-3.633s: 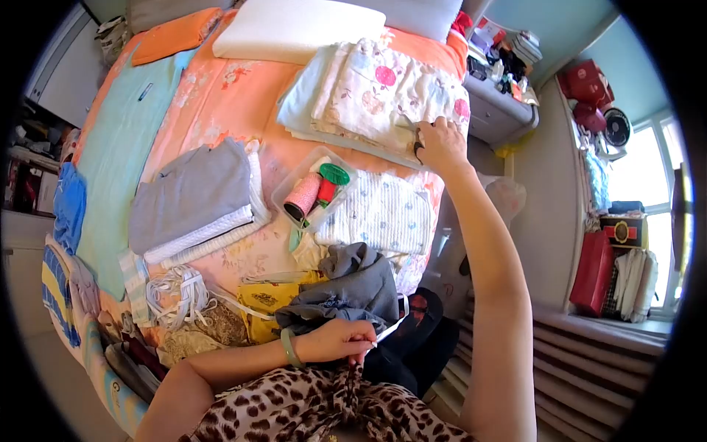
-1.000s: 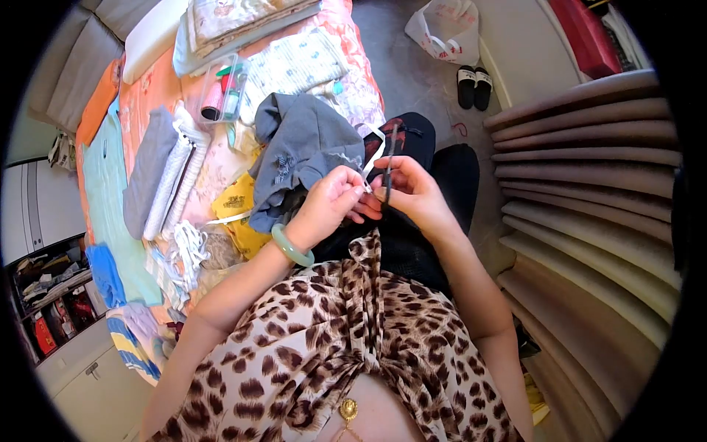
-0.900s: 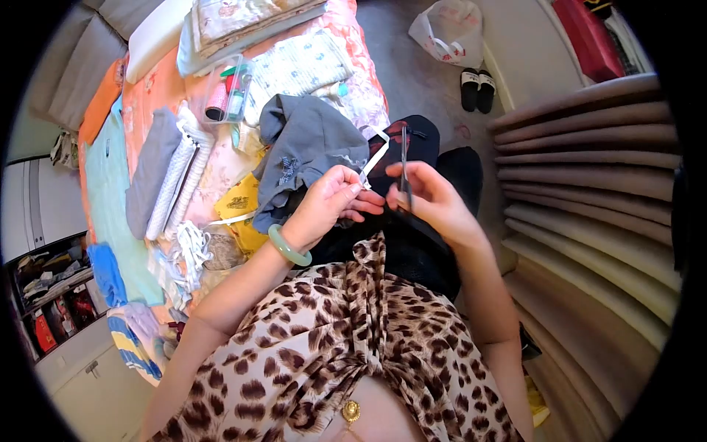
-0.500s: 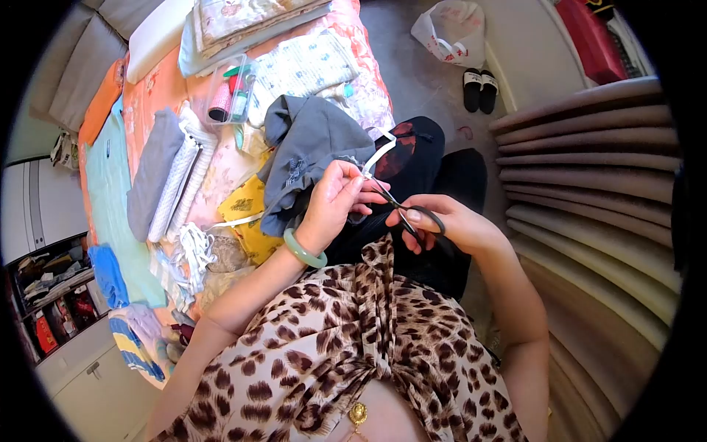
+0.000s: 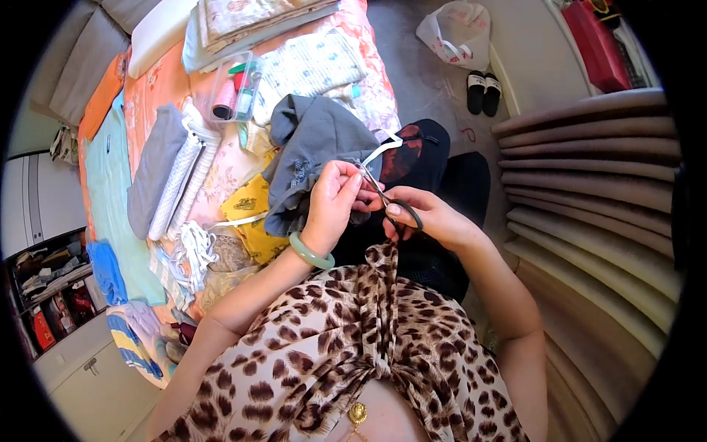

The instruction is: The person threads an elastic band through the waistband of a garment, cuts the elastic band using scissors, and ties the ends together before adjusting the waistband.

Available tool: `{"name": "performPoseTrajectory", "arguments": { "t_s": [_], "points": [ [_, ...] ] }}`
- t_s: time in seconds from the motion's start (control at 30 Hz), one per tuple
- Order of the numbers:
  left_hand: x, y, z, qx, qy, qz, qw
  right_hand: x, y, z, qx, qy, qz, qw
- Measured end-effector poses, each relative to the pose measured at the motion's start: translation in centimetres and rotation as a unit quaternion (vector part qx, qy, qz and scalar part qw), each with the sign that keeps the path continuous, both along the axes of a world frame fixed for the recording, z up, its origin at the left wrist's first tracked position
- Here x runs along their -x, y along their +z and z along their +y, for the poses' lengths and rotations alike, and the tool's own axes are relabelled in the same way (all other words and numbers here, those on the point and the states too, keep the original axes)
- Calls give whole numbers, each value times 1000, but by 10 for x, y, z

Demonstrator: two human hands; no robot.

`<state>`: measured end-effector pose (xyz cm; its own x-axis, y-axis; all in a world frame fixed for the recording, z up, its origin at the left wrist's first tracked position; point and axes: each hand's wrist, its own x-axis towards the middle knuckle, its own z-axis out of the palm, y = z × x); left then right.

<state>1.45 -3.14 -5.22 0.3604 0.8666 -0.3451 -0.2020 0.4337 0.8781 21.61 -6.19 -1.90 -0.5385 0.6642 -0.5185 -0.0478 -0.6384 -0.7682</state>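
Note:
My left hand [image 5: 337, 197] is closed in a pinch on the edge of a grey cloth [image 5: 313, 129], which drapes over the bed edge and my lap. A narrow white band [image 5: 381, 151] rises from the cloth beside the pinched fingers. My right hand [image 5: 434, 217] grips black-handled scissors [image 5: 411, 209], with fingers through the loops. The scissor blades point up and left, and their tips are at the left fingertips, by the band. Whether the blades touch the cloth or the band is too small to tell.
On the bed are a yellow cloth [image 5: 250, 210], a bundle of white strips [image 5: 195, 254], folded grey and white fabric [image 5: 158, 169], and a clear box with thread spools [image 5: 234, 88]. Slippers [image 5: 483, 93] and a plastic bag [image 5: 456, 33] lie on the floor. Curtain folds [image 5: 589, 155] hang at right.
My right hand has moved slightly left with the scissors, bringing the blades further in at the left fingertips. The left hand keeps its pinch on the cloth.

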Motion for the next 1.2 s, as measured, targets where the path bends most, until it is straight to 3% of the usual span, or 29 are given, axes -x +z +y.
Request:
{"name": "performPoseTrajectory", "arguments": {
  "t_s": [0.1,0.4,0.77,1.0,1.2],
  "points": [
    [1,0,2,-44,20,74,996,3,-4,3,-7,-3,-4,1000],
    [6,4,5,42,39,38,998,6,-9,4,-25,-13,10,1000],
    [-9,1,2,-45,79,67,994,21,-17,0,-67,-84,-74,991],
    [-7,-8,3,-130,68,122,982,30,-16,4,-37,-134,-50,989],
    [-13,-13,-3,-134,86,133,978,30,-18,3,-55,-179,-46,981]
  ]
}}
